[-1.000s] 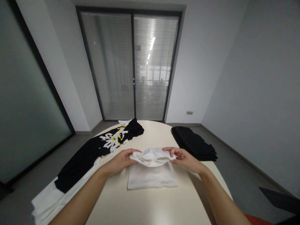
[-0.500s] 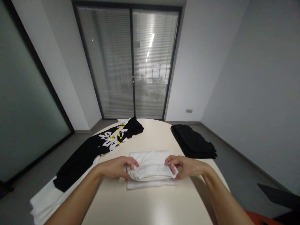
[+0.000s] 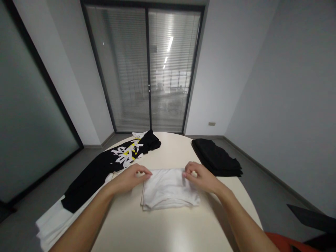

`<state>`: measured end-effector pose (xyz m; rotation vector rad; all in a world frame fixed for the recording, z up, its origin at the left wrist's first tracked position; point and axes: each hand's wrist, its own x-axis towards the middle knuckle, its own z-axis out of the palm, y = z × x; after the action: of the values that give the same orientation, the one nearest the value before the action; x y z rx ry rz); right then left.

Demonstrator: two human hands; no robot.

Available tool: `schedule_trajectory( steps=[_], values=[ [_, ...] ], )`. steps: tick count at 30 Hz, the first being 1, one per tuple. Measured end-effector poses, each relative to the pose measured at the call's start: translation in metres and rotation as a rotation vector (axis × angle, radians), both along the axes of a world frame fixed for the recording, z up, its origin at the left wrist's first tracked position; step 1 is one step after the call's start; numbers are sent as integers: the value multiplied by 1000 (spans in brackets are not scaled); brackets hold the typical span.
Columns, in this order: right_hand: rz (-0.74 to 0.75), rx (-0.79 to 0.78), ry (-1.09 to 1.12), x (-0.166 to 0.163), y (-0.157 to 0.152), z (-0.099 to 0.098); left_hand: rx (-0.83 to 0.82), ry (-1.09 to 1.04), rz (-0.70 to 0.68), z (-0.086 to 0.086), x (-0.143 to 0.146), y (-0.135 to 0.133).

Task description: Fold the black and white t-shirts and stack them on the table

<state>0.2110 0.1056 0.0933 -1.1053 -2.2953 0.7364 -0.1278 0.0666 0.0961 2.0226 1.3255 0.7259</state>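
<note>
A white T-shirt (image 3: pixel 169 190) lies folded into a flat rectangle on the table, its curved neckline toward me. At its far left corner, the thumb and index finger of my left hand (image 3: pixel 130 178) pinch the cloth's edge. My right hand (image 3: pixel 201 176) has its thumb and bent fingers closed on the far right part of the same edge. Slight creases run across the top layer, and the layers show along the near and left sides.
Along the left of the pale table (image 3: pixel 162 231) lies a black shirt (image 3: pixel 94 175) with a white and yellow print, over white cloth (image 3: pixel 52 220). A stack of folded black clothes (image 3: pixel 216 157) rests at the right edge. An orange-red object (image 3: pixel 283 241) shows at lower right.
The T-shirt's near edge, raised in my fingers before, now lies down on the layers below. Both hands let go there and moved away from me to its far corners.
</note>
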Motion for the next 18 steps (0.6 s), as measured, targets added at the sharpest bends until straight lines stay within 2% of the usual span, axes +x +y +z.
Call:
schedule_trajectory(
  steps=[2,3,5,8,10,13,16,18],
  values=[
    [-20,128,3,-9,2,-9,168,-30,93,-12,10,3],
    [-8,122,-39,-12,3,-15,215,0,75,-19,15,4],
    [7,16,-158,-13,7,-28,212,142,-35,-33,24,4],
    [-7,-147,-302,-8,12,-41,89,348,-176,-48,29,1],
    [-19,-169,-338,-5,13,-42,53,402,-194,-51,28,0],
    [-3,-76,-308,-6,10,-34,122,395,-211,-48,27,-1],
    [116,-6,-263,-14,3,-26,156,378,-263,-44,31,-4],
    [189,-52,-271,-20,-3,-25,123,381,-267,-43,34,-7]
  ],
)
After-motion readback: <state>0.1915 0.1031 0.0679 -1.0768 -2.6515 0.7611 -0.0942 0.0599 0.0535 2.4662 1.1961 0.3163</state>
